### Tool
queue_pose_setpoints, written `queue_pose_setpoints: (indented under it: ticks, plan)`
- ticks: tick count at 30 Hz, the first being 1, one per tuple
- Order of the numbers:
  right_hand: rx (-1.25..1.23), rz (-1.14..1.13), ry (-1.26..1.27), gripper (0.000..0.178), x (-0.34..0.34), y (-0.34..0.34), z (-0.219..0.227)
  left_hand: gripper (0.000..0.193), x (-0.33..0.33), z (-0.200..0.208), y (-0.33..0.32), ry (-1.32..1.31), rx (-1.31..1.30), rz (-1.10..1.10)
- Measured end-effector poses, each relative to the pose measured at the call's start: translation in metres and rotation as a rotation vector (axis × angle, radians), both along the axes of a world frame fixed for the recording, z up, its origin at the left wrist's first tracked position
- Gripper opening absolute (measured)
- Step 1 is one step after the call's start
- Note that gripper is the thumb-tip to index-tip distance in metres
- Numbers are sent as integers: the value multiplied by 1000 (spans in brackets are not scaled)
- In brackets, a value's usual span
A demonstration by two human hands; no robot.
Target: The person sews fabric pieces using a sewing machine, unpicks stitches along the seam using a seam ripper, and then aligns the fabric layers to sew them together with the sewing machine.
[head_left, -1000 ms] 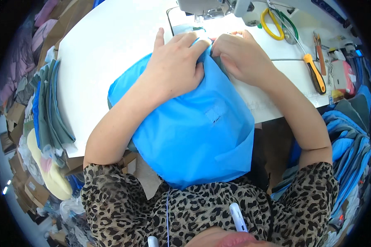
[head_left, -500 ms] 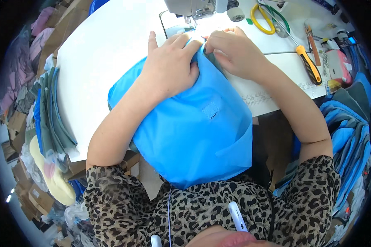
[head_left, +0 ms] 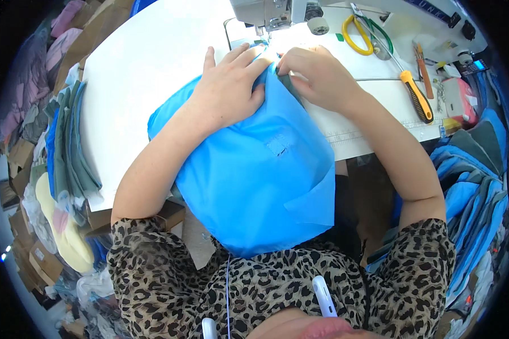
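A bright blue piece of fabric (head_left: 254, 192) with a grey-green underside hangs from the white sewing table over my lap, and a small stitched square patch shows on it. My left hand (head_left: 229, 93) lies flat on its upper part, fingers spread, the fingertips near the needle. The right hand (head_left: 316, 76) is closed, pinching the fabric's edge just right of the needle area. Above both hands stands the head of a white sewing machine (head_left: 271, 14). Strong glare washes out the spot under the needle, so the seam there is hard to see.
Right of the machine lie yellow- and green-handled scissors (head_left: 357, 37), a screwdriver (head_left: 417, 99) and a pink box (head_left: 461, 101). Folded grey-green pieces (head_left: 73, 147) hang at the table's left edge. Stacked blue and grey pieces (head_left: 475, 181) are at the right; cardboard boxes (head_left: 42, 263) sit lower left.
The view has shifted slightly. Both hands keep their places on the fabric by the needle, and the hanging fabric has moved only a little.
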State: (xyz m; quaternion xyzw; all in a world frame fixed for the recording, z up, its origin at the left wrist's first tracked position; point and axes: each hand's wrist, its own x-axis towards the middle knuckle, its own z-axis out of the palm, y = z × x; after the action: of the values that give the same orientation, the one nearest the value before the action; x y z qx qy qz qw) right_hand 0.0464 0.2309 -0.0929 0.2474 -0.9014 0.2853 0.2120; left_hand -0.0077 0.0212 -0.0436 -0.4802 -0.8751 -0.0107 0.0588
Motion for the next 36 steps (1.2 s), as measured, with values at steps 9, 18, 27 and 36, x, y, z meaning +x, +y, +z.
queue_pose_setpoints:
  ticks: [9,18,27,36]
  plan:
    - [105,14,71,21,31,-8,7,39,18,8,-15,-214,54,-95]
    - [170,30,211,18,42,-16,2,43,11,3,-32,-215,121,-94]
    - [157,57,224,11,37,-20,-1,43,9,9,-33,-322,208,-75]
    - [167,102,161,14,36,-20,4,47,9,11,-33,-226,155,-129]
